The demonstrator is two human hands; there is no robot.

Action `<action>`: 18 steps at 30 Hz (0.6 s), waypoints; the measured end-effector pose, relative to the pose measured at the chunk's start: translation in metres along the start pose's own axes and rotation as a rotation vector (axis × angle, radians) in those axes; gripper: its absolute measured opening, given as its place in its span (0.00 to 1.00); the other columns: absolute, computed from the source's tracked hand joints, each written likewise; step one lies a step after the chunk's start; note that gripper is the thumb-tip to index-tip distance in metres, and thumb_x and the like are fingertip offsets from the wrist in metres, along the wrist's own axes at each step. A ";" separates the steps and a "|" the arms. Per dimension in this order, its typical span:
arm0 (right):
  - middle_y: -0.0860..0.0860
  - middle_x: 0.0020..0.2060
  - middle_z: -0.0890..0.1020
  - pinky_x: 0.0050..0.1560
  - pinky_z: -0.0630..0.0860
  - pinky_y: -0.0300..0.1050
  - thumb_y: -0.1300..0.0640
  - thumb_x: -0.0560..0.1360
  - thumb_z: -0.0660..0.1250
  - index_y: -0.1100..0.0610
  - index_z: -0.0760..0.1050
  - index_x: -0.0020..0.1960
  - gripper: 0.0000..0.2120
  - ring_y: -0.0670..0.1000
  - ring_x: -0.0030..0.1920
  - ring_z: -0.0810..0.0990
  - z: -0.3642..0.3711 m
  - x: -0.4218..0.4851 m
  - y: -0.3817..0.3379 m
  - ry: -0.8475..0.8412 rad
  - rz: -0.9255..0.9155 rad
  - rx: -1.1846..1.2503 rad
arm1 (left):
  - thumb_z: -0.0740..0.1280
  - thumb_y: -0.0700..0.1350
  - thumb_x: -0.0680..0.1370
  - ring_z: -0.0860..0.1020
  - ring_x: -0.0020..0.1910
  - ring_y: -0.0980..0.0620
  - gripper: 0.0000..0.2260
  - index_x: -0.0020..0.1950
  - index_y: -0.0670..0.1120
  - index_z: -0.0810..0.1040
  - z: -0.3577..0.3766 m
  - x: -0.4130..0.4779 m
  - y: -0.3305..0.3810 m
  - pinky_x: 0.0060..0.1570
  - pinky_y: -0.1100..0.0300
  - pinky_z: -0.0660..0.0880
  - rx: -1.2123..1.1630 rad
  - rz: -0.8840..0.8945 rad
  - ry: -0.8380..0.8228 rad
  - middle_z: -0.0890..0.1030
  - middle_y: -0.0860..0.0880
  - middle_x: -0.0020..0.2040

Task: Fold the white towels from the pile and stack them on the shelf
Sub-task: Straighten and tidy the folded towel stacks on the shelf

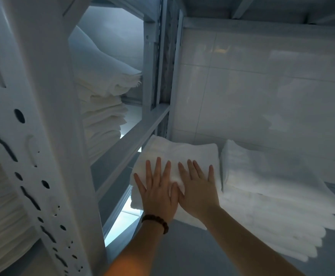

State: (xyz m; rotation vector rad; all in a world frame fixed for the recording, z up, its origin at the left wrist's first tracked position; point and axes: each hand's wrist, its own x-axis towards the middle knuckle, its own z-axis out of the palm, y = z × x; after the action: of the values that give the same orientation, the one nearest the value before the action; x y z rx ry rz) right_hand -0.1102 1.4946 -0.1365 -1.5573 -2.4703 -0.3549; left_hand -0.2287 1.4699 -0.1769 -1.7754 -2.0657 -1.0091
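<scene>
- Towels (pixel 103 116) already folded fill the neighbouring bay at left in a tall stack, so a good part of the job looks done.
- Centre: one folded white towel (pixel 182 152) lies on the shelf (pixel 192 248); the left hand (pixel 158 194) and right hand (pixel 199 194) press flat on it side by side, fingers spread.
- Right: a fanned stack (pixel 272 196) sits just beside it.
- The pile is out of view, so what remains cannot be told.
</scene>
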 end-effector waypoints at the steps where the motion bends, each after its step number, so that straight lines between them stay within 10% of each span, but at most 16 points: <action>1: 0.54 0.77 0.50 0.72 0.35 0.63 0.35 0.75 0.32 0.51 0.42 0.77 0.35 0.54 0.77 0.45 0.001 -0.002 0.001 0.036 0.006 -0.015 | 0.40 0.55 0.81 0.50 0.76 0.42 0.26 0.75 0.49 0.60 0.001 0.005 -0.004 0.70 0.34 0.44 0.016 -0.025 -0.030 0.57 0.46 0.76; 4: 0.56 0.76 0.54 0.71 0.35 0.66 0.35 0.77 0.36 0.55 0.42 0.77 0.35 0.55 0.77 0.49 0.006 -0.007 0.005 0.042 -0.007 -0.095 | 0.29 0.60 0.76 0.47 0.76 0.42 0.35 0.76 0.49 0.58 0.009 0.021 -0.014 0.70 0.35 0.39 0.061 -0.142 -0.066 0.53 0.45 0.77; 10: 0.56 0.75 0.60 0.71 0.43 0.69 0.43 0.81 0.44 0.58 0.50 0.76 0.29 0.55 0.76 0.55 0.008 -0.009 0.010 0.151 -0.225 -0.239 | 0.46 0.61 0.78 0.63 0.70 0.38 0.29 0.70 0.43 0.65 0.023 0.025 -0.026 0.69 0.38 0.57 -0.278 -0.426 0.240 0.65 0.39 0.71; 13: 0.56 0.76 0.52 0.71 0.39 0.69 0.42 0.80 0.45 0.58 0.44 0.76 0.31 0.56 0.76 0.46 0.011 -0.007 0.014 0.163 -0.262 -0.288 | 0.47 0.66 0.76 0.76 0.55 0.42 0.30 0.67 0.45 0.65 0.026 0.028 -0.034 0.48 0.51 0.74 -0.565 -0.650 0.332 0.72 0.43 0.63; 18: 0.53 0.76 0.52 0.72 0.45 0.63 0.42 0.80 0.49 0.55 0.49 0.77 0.30 0.54 0.76 0.48 0.021 -0.001 0.005 0.151 -0.457 -0.362 | 0.42 0.70 0.75 0.73 0.32 0.52 0.28 0.43 0.48 0.68 0.027 0.029 -0.037 0.29 0.63 0.62 -0.462 -0.673 0.372 0.74 0.52 0.37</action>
State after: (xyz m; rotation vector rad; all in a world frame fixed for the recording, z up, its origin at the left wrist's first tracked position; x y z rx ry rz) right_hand -0.1065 1.5021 -0.1560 -0.9949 -2.7252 -0.9992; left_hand -0.2640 1.5084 -0.1925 -0.8925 -2.3317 -1.9532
